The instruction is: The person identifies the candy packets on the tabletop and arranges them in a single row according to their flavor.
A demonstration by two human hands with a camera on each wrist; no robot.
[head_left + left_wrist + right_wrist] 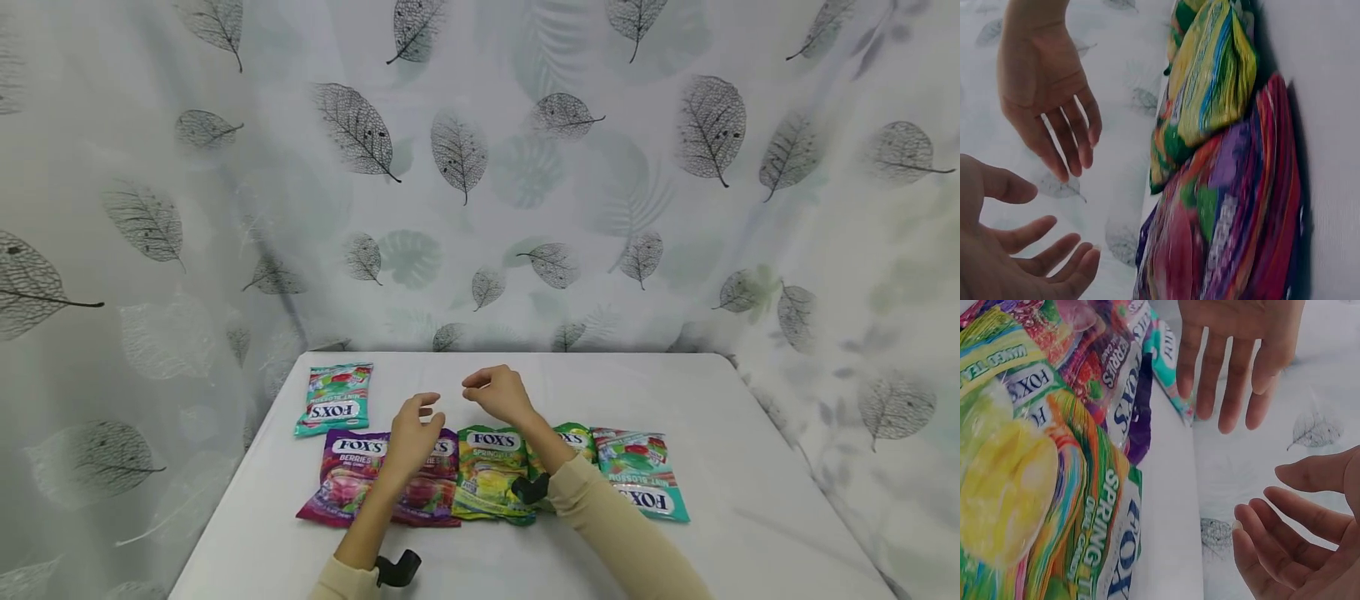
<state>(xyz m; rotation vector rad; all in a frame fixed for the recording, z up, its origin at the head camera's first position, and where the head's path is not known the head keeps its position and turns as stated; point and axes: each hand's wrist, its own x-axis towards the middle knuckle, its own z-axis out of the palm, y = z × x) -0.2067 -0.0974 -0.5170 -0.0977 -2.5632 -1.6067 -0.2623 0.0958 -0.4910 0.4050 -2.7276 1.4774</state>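
Both hands hover over the packets in the head view, fingers loosely bent and holding nothing. The left hand [411, 429] is above two purple FOX'S Berries candy bags [347, 479]. Farther back and to the right, the right hand [501, 393] is beyond two green-yellow FOX'S candy bags [491, 475], its forearm crossing over one of them. Each wrist view shows both palms facing, with a gap between them. At the right end of the row lies a teal FOX'S mint candy bag [645, 473]. Another teal mint bag [337, 397] lies behind the row's left end.
The bags lie on a white table [757, 483], side by side in a row near its middle. Behind and beside the table hangs a leaf-patterned curtain [480, 233]. A black wrist mount [399, 569] sits on the left forearm, another [531, 488] on the right.
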